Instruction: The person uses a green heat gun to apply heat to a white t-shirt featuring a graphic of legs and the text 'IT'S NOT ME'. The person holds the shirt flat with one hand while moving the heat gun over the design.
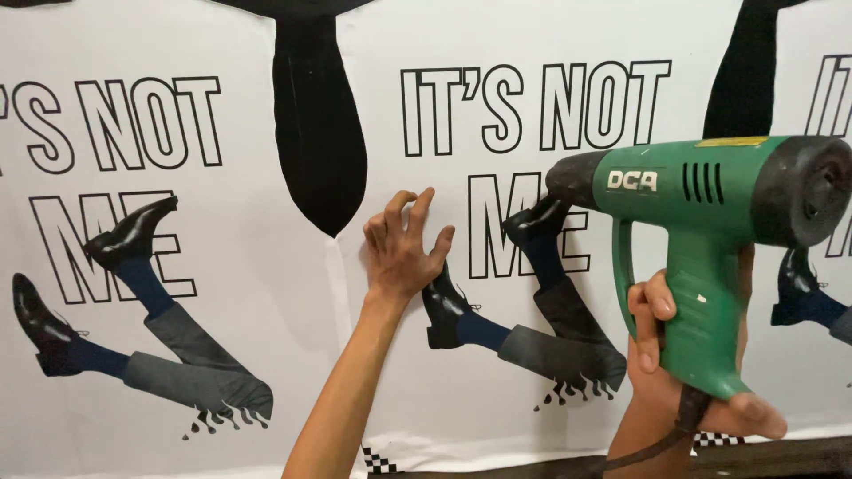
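head: r hand [683,355] grips heat gun [710,222]

Single head-worn view, close and square-on to a printed white wall sheet [266,372].

One heat gun [710,222], two hands, one printed sheet [266,355].

Heat gun [710,222] cord [652,452] and printed banner [266,293] cut off by edges
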